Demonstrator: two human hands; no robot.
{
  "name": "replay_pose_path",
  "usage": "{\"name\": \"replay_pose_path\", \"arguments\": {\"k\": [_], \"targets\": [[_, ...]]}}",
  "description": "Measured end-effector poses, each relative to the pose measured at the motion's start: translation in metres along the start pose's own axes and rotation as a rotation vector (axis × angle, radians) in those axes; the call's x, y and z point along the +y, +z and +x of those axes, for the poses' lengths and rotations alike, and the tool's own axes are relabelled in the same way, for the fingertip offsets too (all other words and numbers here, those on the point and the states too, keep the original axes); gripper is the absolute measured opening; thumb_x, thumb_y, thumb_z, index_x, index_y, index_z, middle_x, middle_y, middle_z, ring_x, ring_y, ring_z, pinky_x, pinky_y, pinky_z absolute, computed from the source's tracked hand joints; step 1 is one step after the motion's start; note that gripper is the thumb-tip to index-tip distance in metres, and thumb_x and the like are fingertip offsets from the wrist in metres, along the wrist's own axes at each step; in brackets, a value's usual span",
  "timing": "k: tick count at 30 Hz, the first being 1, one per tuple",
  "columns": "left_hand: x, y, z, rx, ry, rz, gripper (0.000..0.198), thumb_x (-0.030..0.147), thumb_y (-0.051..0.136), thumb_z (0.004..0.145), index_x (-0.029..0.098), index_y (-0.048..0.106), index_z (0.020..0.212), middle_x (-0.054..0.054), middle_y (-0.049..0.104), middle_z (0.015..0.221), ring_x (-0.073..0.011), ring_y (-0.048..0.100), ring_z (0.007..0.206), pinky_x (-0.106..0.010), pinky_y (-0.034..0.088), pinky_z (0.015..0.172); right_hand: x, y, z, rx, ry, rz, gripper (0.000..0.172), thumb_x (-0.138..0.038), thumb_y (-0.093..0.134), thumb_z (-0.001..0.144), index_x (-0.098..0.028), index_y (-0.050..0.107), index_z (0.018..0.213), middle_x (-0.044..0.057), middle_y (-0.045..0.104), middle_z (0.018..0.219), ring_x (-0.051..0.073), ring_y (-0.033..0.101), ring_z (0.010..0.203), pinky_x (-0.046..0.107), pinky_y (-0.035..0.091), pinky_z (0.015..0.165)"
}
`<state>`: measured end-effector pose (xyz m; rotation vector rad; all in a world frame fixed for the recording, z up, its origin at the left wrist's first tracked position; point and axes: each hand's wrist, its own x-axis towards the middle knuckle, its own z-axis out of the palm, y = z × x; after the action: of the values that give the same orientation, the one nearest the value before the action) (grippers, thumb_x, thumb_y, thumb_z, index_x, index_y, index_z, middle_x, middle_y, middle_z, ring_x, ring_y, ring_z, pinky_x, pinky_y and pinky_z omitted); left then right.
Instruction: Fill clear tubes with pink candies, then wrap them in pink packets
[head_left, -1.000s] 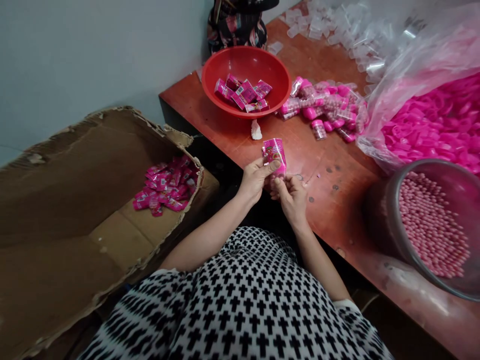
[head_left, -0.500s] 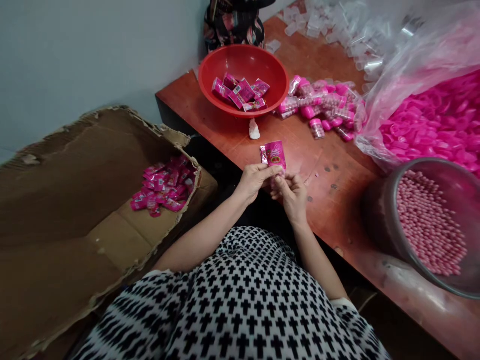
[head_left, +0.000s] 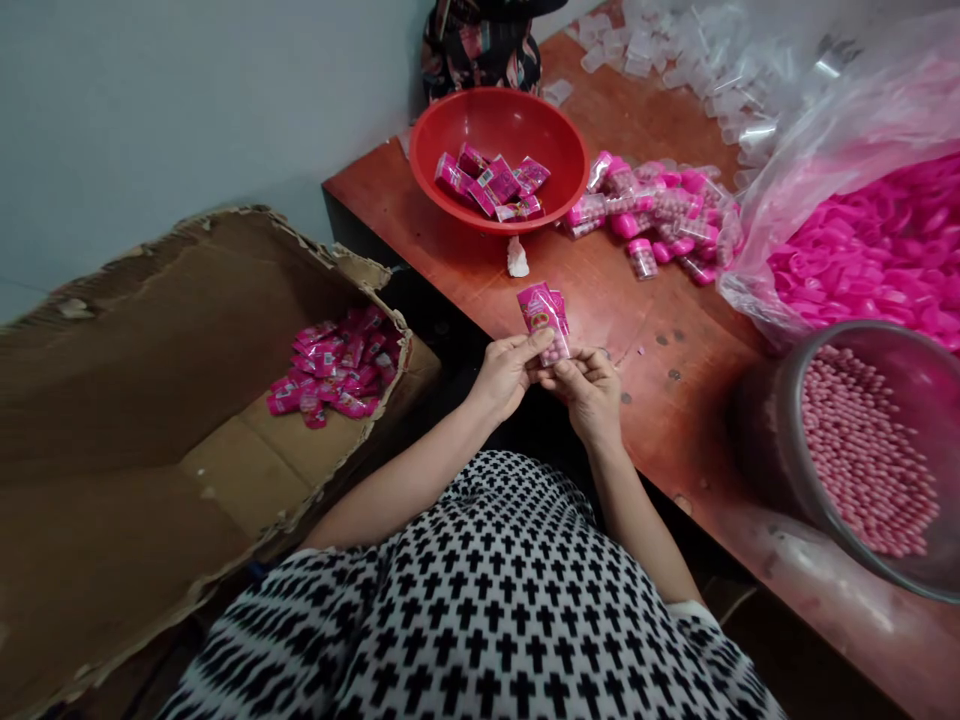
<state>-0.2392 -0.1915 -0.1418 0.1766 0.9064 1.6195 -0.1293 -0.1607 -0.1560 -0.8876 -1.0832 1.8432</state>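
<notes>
Over the table's near edge, a pink candy packet (head_left: pixel 541 315) is held upright between both hands, and pink balls show through its clear lower part. My left hand (head_left: pixel 508 375) pinches it from the left with the thumb across its front. My right hand (head_left: pixel 591 392) grips the lower right corner with thumb and fingers. A second pink layer shows behind the packet; I cannot tell whether it is a separate packet. Ahead of the hands, a red bowl (head_left: pixel 499 100) holds several similar pink packets (head_left: pixel 496 185).
A cardboard box (head_left: pixel 247 455) with pink packets (head_left: pixel 337 365) stands left. On the brown table (head_left: pixel 442 270) lie a white lump (head_left: pixel 517 258), pink-capped bottles (head_left: pixel 652 205), clear containers (head_left: pixel 652 45), a bag of pink caps (head_left: pixel 870 250) and a bucket (head_left: pixel 787 420) of pink balls (head_left: pixel 862 450).
The packet has turned in my fingers, so its clear lower part with the balls now faces me. Both hands stay in nearly the same place. The whole view has shifted slightly.
</notes>
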Motion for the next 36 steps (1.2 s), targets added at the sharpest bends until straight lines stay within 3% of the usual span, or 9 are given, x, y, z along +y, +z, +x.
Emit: {"name": "replay_pose_path", "arguments": {"k": [5, 8, 12, 16, 20, 23, 29, 32, 36], "targets": [[0.001, -0.006, -0.017, 0.025, 0.046, -0.004, 0.028, 0.031, 0.081, 0.061, 0.008, 0.067, 0.067, -0.002, 0.064, 0.062, -0.0071, 0.056, 0.053, -0.02, 0.048, 0.055, -0.003, 0.017, 0.006, -0.032, 0.004, -0.018, 0.027, -0.031, 0.077, 0.068, -0.02, 0.056, 0.081, -0.005, 0.069, 0.067, 0.01, 0.067, 0.055, 0.019, 0.057, 0.053], [0.02, -0.022, -0.028, 0.124, 0.248, -0.021, 0.031, 0.041, 0.076, 0.067, 0.012, 0.069, 0.077, -0.008, 0.072, 0.081, -0.0156, 0.067, 0.075, -0.027, 0.054, 0.072, -0.008, 0.021, 0.008, -0.087, 0.021, -0.065, 0.028, -0.034, 0.076, 0.069, -0.02, 0.055, 0.082, -0.004, 0.069, 0.068, 0.01, 0.066, 0.055, 0.02, 0.056, 0.052], [0.045, -0.05, -0.026, 0.325, 0.533, 0.043, 0.057, 0.067, 0.046, 0.08, 0.019, 0.069, 0.098, -0.01, 0.071, 0.104, -0.0206, 0.067, 0.098, -0.035, 0.053, 0.088, -0.014, 0.005, 0.011, -0.043, -0.056, -0.152, 0.024, -0.04, 0.067, 0.078, -0.019, 0.055, 0.082, -0.002, 0.069, 0.068, 0.009, 0.064, 0.051, 0.019, 0.052, 0.047], [0.032, -0.05, 0.009, 0.253, 0.592, 0.631, 0.055, 0.061, 0.051, 0.081, 0.017, 0.066, 0.11, -0.013, 0.067, 0.117, -0.0245, 0.063, 0.108, -0.042, 0.047, 0.098, -0.016, -0.016, 0.017, 0.025, -0.108, -0.244, 0.024, -0.042, 0.064, 0.081, -0.019, 0.055, 0.08, -0.003, 0.066, 0.066, 0.007, 0.06, 0.048, 0.018, 0.049, 0.045], [0.006, -0.031, 0.05, 0.113, 0.692, 1.406, 0.042, 0.045, 0.06, 0.082, 0.019, 0.065, 0.115, -0.011, 0.054, 0.136, -0.0284, 0.041, 0.133, -0.048, 0.028, 0.112, -0.02, -0.022, 0.022, -0.006, -0.102, -0.355, 0.025, -0.043, 0.065, 0.08, -0.019, 0.056, 0.079, -0.003, 0.065, 0.064, 0.008, 0.059, 0.047, 0.02, 0.05, 0.047], [-0.005, -0.027, 0.065, 0.115, 0.689, 1.653, 0.032, 0.036, 0.058, 0.085, 0.022, 0.066, 0.113, -0.009, 0.052, 0.137, -0.0288, 0.037, 0.135, -0.052, 0.022, 0.114, -0.024, -0.024, 0.028, -0.018, -0.112, -0.437, 0.026, -0.043, 0.064, 0.079, -0.019, 0.056, 0.077, -0.003, 0.064, 0.063, 0.009, 0.059, 0.05, 0.021, 0.05, 0.049], [-0.009, -0.034, 0.064, 0.123, 0.759, 1.411, 0.017, 0.028, 0.06, 0.083, 0.026, 0.071, 0.096, -0.005, 0.056, 0.134, -0.0255, 0.038, 0.135, -0.054, 0.021, 0.113, -0.018, -0.025, 0.057, 0.102, -0.217, -0.664, 0.029, -0.044, 0.066, 0.076, -0.018, 0.06, 0.086, 0.001, 0.067, 0.08, 0.012, 0.063, 0.072, 0.028, 0.051, 0.069], [-0.006, -0.029, 0.054, 0.089, 0.759, 1.123, 0.016, 0.025, 0.065, 0.079, 0.028, 0.071, 0.094, -0.005, 0.058, 0.131, -0.0229, 0.039, 0.135, -0.049, 0.023, 0.113, -0.014, -0.019, 0.071, 0.041, -0.194, -0.535, 0.034, -0.04, 0.071, 0.071, -0.019, 0.058, 0.095, 0.0, 0.067, 0.083, 0.012, 0.063, 0.074, 0.027, 0.051, 0.072], [-0.002, -0.017, 0.037, 0.114, 0.601, 0.754, 0.034, 0.029, 0.075, 0.069, 0.026, 0.07, 0.102, -0.005, 0.062, 0.126, -0.0224, 0.049, 0.126, -0.041, 0.035, 0.108, -0.017, -0.012, 0.077, 0.023, -0.149, -0.332, 0.035, -0.034, 0.072, 0.069, -0.021, 0.056, 0.097, -0.007, 0.063, 0.066, 0.009, 0.059, 0.059, 0.023, 0.048, 0.061]]}}
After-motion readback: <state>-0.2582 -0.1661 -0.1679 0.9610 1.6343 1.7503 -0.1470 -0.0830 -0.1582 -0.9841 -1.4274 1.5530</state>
